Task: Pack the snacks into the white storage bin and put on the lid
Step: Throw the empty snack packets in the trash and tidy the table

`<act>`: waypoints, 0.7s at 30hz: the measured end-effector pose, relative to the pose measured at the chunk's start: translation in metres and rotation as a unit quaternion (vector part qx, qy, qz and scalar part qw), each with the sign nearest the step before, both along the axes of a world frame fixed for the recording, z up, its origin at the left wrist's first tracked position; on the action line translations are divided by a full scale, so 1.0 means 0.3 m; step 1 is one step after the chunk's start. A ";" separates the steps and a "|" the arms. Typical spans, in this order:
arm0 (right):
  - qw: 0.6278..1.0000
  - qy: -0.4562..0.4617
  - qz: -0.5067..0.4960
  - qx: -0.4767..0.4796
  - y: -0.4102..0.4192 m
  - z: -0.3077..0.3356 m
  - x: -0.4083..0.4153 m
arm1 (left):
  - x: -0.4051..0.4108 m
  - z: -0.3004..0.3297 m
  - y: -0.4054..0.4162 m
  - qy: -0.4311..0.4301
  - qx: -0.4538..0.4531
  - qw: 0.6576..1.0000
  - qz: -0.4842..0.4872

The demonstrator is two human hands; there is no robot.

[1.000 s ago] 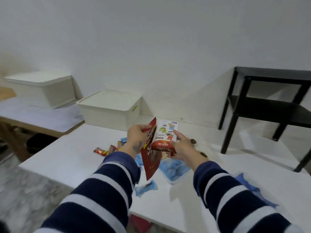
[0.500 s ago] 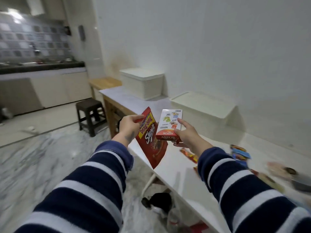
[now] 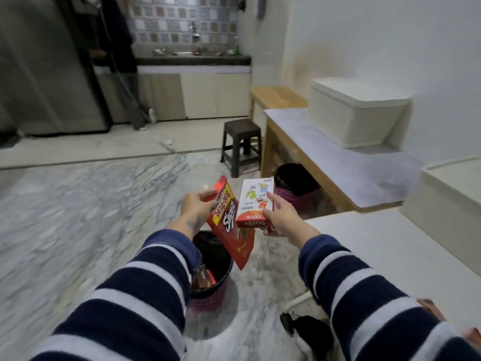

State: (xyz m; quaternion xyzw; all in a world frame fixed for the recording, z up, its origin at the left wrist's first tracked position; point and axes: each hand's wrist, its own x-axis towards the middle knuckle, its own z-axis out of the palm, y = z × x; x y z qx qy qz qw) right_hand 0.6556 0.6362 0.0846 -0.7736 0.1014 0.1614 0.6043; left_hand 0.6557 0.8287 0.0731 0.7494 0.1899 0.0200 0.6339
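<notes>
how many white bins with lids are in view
2: one white bin stands on the wooden table by the wall; another bin sits partly cut off at the right edge.

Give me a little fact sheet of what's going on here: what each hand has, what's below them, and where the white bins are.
left hand: holds red foil snack pouch by its top edge, hanging tilted
right hand: holds red-and-white cardboard snack box
below the hands: black round waste basket with pink base on the marble floor, wrappers inside
lidded white ribbed storage bin: on the wooden side table, lid on
second white bin: at right edge, partly out of view
packing: neither snack is in a bin
</notes>
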 end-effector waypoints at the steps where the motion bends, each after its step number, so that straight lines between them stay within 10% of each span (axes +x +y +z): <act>1: 1.000 0.015 0.013 -0.001 0.026 -0.032 0.052 | 0.032 -0.024 0.030 0.009 -0.006 1.000 0.014; 21: 0.967 0.225 0.100 -0.067 0.453 -0.906 0.593 | 0.446 -0.877 0.431 0.244 -0.098 0.954 0.140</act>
